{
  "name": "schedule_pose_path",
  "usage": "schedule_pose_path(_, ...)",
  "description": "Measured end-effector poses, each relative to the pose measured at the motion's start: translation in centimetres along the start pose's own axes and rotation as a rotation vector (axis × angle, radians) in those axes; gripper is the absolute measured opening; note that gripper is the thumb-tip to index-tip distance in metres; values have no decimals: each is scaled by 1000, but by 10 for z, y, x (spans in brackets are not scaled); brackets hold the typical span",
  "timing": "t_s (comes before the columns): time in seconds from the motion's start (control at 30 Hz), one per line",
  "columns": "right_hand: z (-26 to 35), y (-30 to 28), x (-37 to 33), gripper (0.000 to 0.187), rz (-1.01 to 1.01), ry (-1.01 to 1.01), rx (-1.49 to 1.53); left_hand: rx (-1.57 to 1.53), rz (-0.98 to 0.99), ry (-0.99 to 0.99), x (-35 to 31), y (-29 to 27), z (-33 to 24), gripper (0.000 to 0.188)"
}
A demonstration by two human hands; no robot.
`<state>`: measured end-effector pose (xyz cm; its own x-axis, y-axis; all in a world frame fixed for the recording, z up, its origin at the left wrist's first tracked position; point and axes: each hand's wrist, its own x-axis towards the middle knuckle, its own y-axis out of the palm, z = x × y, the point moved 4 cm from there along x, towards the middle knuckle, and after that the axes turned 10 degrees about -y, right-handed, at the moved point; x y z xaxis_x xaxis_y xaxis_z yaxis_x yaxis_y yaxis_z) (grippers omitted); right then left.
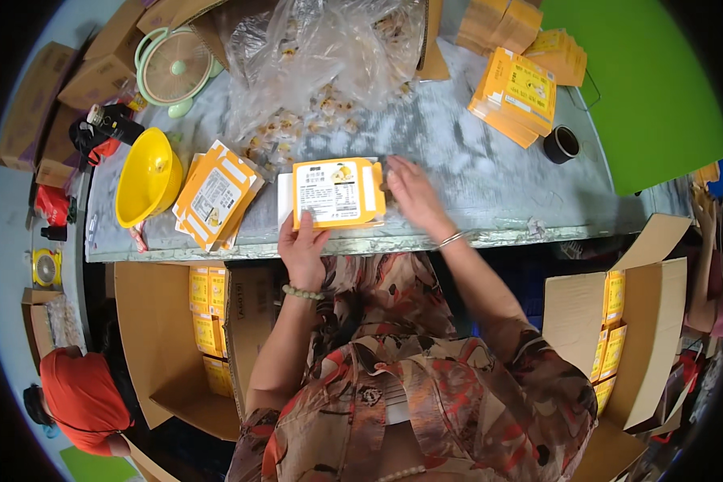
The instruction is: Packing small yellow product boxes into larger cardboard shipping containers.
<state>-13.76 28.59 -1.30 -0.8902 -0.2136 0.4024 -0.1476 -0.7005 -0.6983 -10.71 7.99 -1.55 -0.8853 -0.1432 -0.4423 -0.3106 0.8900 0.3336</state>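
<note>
A flat yellow-orange package (337, 193) with a white label lies on the grey table (474, 185) close to its front edge. My left hand (301, 245) grips its lower left corner, thumb on top. My right hand (414, 193) rests at the package's right end, fingers bent against the edge. Just behind the package, small wrapped sweets (297, 128) are scattered on the table under a big clear plastic bag (329, 48).
A stack of the same yellow packages (214, 195) lies to the left, beside a yellow funnel-shaped bowl (146, 178). More flat yellow packages (516, 95) and a tape roll (561, 145) sit at the right. Open cartons (177, 337), (618, 321) flank me. A person in red (80, 398) crouches lower left.
</note>
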Motion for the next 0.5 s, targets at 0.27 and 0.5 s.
schedule_pose_path(0.27, 45, 20, 9, 61, -397, 235, 1132, -201, 87, -41, -12, -8, 7, 25)
schedule_pose_path(0.5, 26, 10, 101, 47, -62, -163, 534, -820, 262, -235, -38, -45, -6, 34)
